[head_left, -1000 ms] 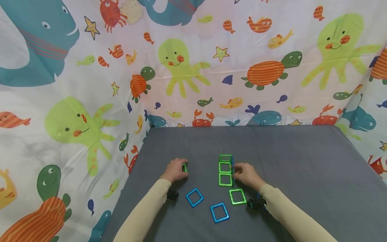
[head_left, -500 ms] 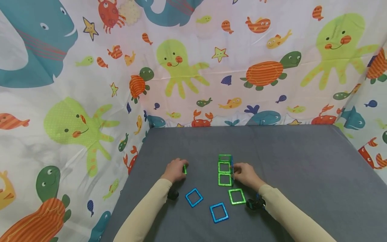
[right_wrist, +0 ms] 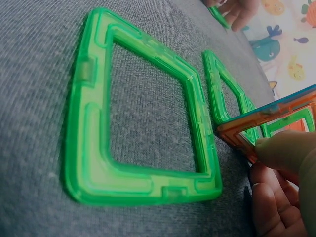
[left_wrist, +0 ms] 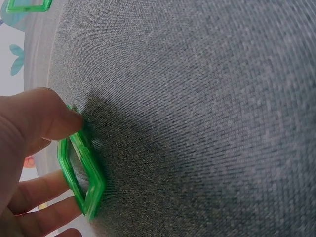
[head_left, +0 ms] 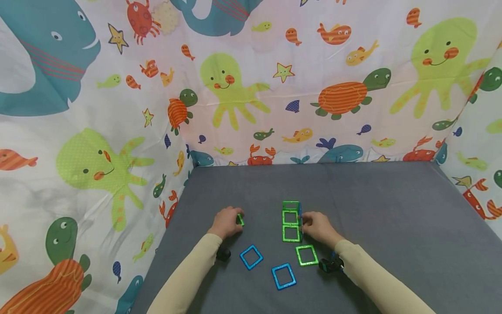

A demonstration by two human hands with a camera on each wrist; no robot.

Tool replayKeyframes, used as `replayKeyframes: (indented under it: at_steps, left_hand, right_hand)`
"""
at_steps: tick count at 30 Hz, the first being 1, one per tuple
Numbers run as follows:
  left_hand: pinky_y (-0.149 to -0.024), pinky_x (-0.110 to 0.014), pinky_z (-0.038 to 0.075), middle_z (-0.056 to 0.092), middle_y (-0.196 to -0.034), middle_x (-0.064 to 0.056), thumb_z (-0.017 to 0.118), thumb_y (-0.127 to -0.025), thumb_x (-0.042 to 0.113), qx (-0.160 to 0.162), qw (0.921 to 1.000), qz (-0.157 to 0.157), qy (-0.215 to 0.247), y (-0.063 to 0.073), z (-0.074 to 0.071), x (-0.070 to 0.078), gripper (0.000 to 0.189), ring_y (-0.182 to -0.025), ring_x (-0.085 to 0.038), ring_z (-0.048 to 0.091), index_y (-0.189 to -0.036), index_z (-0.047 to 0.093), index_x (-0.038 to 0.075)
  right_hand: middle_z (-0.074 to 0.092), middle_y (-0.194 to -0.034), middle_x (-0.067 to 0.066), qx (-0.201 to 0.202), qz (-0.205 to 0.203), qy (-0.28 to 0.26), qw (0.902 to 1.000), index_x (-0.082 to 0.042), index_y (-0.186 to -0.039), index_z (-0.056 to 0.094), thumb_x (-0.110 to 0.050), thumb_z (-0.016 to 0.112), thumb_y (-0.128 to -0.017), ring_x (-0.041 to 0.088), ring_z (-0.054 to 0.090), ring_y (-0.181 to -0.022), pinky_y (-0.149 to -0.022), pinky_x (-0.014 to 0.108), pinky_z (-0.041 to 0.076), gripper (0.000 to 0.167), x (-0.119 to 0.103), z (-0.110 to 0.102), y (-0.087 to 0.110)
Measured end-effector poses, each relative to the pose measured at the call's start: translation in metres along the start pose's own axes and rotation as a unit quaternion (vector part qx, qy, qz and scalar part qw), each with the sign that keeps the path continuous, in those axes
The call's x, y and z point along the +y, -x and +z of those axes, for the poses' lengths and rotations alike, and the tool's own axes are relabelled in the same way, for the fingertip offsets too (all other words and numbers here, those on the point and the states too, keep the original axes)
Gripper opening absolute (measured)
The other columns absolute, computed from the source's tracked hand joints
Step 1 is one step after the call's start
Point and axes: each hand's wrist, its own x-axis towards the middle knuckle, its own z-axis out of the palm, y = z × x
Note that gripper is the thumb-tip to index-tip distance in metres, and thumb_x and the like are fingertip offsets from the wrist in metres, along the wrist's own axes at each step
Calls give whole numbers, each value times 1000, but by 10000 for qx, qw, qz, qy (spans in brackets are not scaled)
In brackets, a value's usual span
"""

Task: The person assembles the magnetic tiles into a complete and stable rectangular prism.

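My left hand [head_left: 225,222] pinches a green square magnetic tile [left_wrist: 89,160] between thumb and fingers; the tile stands on edge close to the cloth. At the right, my right hand [head_left: 320,226] grips an upright magnetic tile [right_wrist: 274,111], orange with a blue upper edge in the right wrist view. Along that tile's left side lie two joined green tiles [head_left: 291,225]. Another green tile [head_left: 291,202] stands at their far end. A loose green tile [right_wrist: 94,173] lies flat near the right wrist. My right fingers partly hide the upright tile.
Two blue square tiles, one on the left [head_left: 256,264] and one nearer me [head_left: 287,286], lie flat on the grey cloth [head_left: 372,200]. Hanging fabric printed with sea animals [head_left: 243,144] borders the table at the back and sides.
The green tile in my left hand has tilted slightly. Both hands stay in nearly the same places; the head view has shifted a little.
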Motion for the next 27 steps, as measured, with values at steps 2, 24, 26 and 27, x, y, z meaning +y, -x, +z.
replayKeyframes:
  at_steps: [2, 24, 26, 27]
  left_hand:
    - [-79, -43, 55, 69, -106, -10, 81, -81, 20, 58, 10000, 32, -16, -1, 2, 1, 37, -87, -22, 61, -117, 73, 15]
    - [-79, -40, 52, 63, -109, -11, 68, -91, 28, 989, 9895, 599, 864, -17, 17, 23, 43, -85, -21, 57, -132, 68, 15]
    - [-75, -38, 50, 63, -108, -12, 69, -91, 28, 1130, 9854, 642, 1102, -19, 19, 29, 41, -83, -21, 56, -129, 69, 13]
    - [-75, -37, 50, 63, -108, -12, 69, -91, 28, 1219, 9829, 677, 1201, -21, 20, 32, 40, -83, -21, 56, -128, 70, 13]
  right_hand:
    - [75, -100, 8, 18, 14, 5, 10000, -2, -122, 72, -6, 69, -87, 12, 66, -79, -69, 33, 54, 34, 1, -1, 1]
    - [75, -93, 6, 197, -174, -50, 9996, -2, -118, 73, -3, 70, -87, 11, 66, -75, -67, 31, 53, 32, 10, 10, 5]
    - [75, -93, 6, 235, -161, -100, 9995, -3, -117, 74, -3, 70, -86, 11, 66, -75, -67, 30, 53, 31, 11, 12, 6]
    - [75, -92, 5, 259, -187, -79, 9995, -2, -117, 74, -3, 71, -86, 11, 65, -74, -66, 30, 53, 31, 11, 13, 6]
